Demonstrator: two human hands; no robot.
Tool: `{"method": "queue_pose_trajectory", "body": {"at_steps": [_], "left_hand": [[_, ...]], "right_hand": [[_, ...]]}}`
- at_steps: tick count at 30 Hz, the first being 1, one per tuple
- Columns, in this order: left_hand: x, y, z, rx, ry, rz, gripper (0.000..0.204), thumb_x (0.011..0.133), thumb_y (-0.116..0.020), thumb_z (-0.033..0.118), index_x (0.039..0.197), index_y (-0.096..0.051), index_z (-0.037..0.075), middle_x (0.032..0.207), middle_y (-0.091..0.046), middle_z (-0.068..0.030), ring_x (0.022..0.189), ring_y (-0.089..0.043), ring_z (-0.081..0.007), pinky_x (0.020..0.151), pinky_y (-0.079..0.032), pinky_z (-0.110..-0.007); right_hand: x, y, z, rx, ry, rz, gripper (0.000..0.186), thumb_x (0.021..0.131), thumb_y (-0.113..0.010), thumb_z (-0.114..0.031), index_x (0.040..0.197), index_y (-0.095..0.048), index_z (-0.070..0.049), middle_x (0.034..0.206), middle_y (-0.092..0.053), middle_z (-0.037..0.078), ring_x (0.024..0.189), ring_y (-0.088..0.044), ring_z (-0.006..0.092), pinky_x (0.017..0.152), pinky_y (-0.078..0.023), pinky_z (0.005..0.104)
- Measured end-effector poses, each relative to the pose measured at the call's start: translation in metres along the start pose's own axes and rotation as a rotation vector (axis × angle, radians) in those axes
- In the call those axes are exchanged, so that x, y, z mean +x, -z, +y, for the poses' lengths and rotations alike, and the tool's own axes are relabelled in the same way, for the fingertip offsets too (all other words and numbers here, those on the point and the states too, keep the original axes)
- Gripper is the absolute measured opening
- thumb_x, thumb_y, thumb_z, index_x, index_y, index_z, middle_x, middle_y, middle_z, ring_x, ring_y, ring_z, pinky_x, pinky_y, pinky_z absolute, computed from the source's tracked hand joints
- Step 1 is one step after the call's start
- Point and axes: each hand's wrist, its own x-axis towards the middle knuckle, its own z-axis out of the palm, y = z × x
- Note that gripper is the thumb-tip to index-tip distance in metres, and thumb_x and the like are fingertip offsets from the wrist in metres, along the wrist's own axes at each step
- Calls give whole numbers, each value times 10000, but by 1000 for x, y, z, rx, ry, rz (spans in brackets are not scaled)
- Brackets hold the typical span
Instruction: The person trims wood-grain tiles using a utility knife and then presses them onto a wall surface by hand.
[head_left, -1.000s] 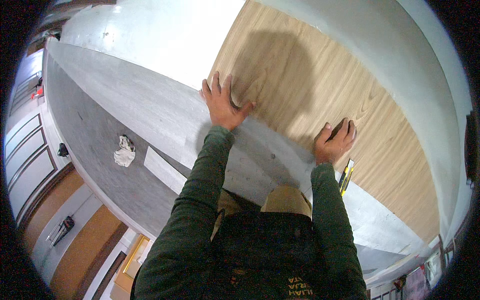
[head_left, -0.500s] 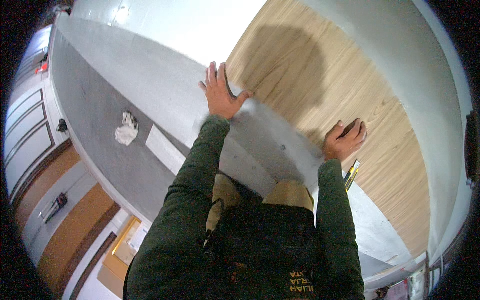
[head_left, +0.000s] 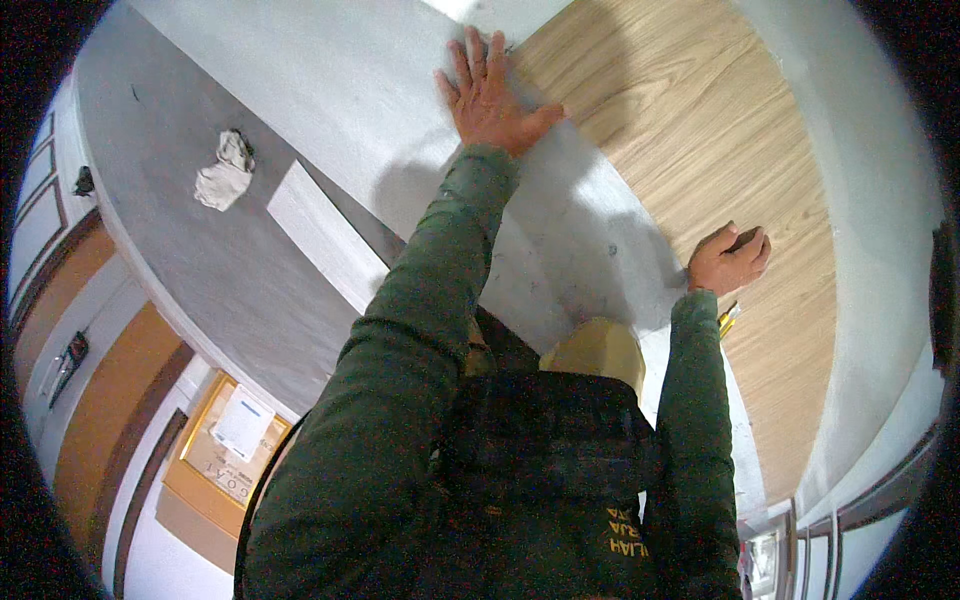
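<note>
A light wood-grain sheet lies along a pale grey surface. My left hand is open, its fingers spread flat on the pale grey surface, with the thumb reaching the sheet's edge near its far left corner. On the right, my right hand rests on the wood-grain sheet near its closer edge. Its fingers are loosely curled, with a dark gap between them and the thumb; nothing shows in it. A yellow and black utility knife lies just below that hand, partly hidden by my right forearm.
A crumpled whitish cloth lies on the dark grey surface at left, near a pale flat strip. A framed board with a white paper is at lower left. The curved pale border bounds the right.
In the picture, the left hand has shifted up and right; the right hand slightly up and right. The view has moved too. More of the knife is covered by my forearm.
</note>
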Motion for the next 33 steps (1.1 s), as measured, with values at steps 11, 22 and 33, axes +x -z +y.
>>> {"method": "queue_pose_trajectory", "body": {"at_steps": [11, 22, 33], "left_hand": [[0, 6, 0, 7, 43, 15, 1321, 568, -814, 689, 1545, -229, 19, 1628, -202, -197, 1522, -124, -374, 1185, -138, -627], [7, 13, 1, -212, 60, 19, 1228, 609, -874, 498, 1527, -215, 18, 1609, -207, -221, 1514, -118, -401, 1198, -71, -623], [-19, 12, -12, -109, 64, 96, 825, 844, -671, 411, 1478, -338, 2, 1579, -284, -223, 1480, -196, -449, 1141, -145, -698]], "right_hand": [[58, -6, -200, 512, 480, -46, 569, 959, -536, -315, 1353, -461, 89, 1397, -447, 322, 1315, -400, 470, 1112, -303, 544], [84, -103, -261, 471, 952, -105, 478, 982, -482, -219, 1389, -465, 31, 1417, -453, 286, 1331, -385, 468, 1106, -307, 556], [77, -98, -263, 448, 827, -281, 511, 972, -503, -273, 1356, -465, 63, 1380, -486, 296, 1316, -413, 482, 1151, -261, 556]]}}
